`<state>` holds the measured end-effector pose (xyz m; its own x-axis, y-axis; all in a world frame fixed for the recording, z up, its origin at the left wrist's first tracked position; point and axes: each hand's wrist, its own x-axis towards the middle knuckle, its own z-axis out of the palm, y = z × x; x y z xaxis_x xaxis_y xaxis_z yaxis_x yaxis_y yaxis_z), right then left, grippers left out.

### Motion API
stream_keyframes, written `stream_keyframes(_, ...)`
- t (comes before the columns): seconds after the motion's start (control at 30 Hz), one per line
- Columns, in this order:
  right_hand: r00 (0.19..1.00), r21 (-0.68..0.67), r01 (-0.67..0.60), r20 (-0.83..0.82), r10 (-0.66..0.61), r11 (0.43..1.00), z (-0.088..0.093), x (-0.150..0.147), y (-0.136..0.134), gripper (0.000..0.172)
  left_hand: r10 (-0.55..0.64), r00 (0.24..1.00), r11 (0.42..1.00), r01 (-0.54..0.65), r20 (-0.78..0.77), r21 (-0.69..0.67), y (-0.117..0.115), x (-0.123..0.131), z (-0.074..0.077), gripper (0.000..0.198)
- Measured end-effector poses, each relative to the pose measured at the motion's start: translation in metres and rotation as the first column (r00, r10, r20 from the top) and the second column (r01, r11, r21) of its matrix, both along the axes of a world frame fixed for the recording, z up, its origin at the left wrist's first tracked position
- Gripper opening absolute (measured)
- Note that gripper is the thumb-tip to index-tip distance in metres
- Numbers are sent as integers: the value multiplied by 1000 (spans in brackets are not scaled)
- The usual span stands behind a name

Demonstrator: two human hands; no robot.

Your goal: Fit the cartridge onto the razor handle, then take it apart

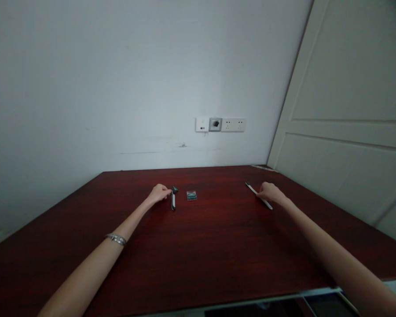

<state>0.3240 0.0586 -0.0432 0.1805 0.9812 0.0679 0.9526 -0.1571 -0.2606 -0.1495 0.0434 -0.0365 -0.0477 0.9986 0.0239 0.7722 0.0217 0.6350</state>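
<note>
On the dark red tabletop [198, 246], a razor [173, 200] with a black and white handle and a green head lies with its head pointing away from me. My left hand [159, 193] is just left of the razor's neck, thumb and fingers closed in a pinch; whether they touch it or hold something small, I cannot tell. Right of the razor sits a small clear case [192, 195] with green and dark parts inside. Farther right, my right hand [269, 192] has its fingers closed on the middle of a slim white toothbrush-like stick [251, 188], dark at its far end and slanted.
A white wall stands behind the table, with a row of sockets [233, 125] and a switch plate [215, 124]. A pale panelled door [343, 110] rises along the right side. Below the table's front edge [251, 299] there is a dark open space with objects in it.
</note>
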Motion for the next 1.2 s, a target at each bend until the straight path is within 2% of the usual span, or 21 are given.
stream_keyframes(0.1, 999, -14, -29, 41, 29, 999, 1, -5, -1, 14, 0, 1000, 1000, 0, 7, -7, 2, -1, -3, 27)
stream_keyframes(0.33, 998, 120, -47, 39, 43, 992, -3, -40, -4, 19, -18, 1000, 1000, 18, -6, -15, 1, 0, -9, 29)
stream_keyframes(0.67, 964, 200, -254, -22, 264, 946, 10, -144, -13, 19, -10, 1000, 1000, 10, 7, -11, 0, -1, -8, 31)
stream_keyframes(0.87, 919, 173, -388, -10, 395, 905, 7, -197, -26, 17, -15, 1000, 1000, 15, 4, 6, -2, -1, -8, 29)
stream_keyframes(1.0, 905, 166, -422, 27, 424, 891, 2, -215, -33, 17, -20, 1000, 1000, 20, 14, 24, -2, -3, -9, 28)
stream_keyframes(1.2, 907, 121, -422, 43, 420, 899, -3, -221, -38, 17, -16, 1000, 1000, 15, 26, 21, -2, -5, -9, 28)
